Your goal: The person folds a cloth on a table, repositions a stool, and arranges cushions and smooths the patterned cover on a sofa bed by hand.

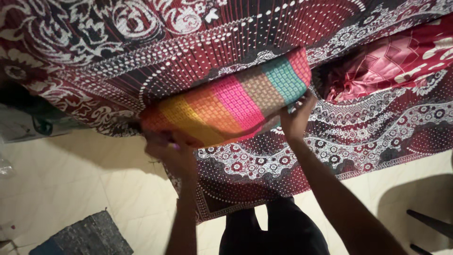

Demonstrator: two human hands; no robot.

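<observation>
Your two arms are bare from the bottom edge of the picture up to the hands: no sleeves, cuffs, watch or bracelet show on either one. Your left hand [167,151] is blurred, so its fingers cannot be told apart and any ring there cannot be made out. Your right hand [297,118] is sharper, and its fingers [306,101] are bare too, without gloves. Lower down, between your forearms, you wear dark, nearly black trousers [273,231], plain in colour, with soft folds where the two legs part.
</observation>
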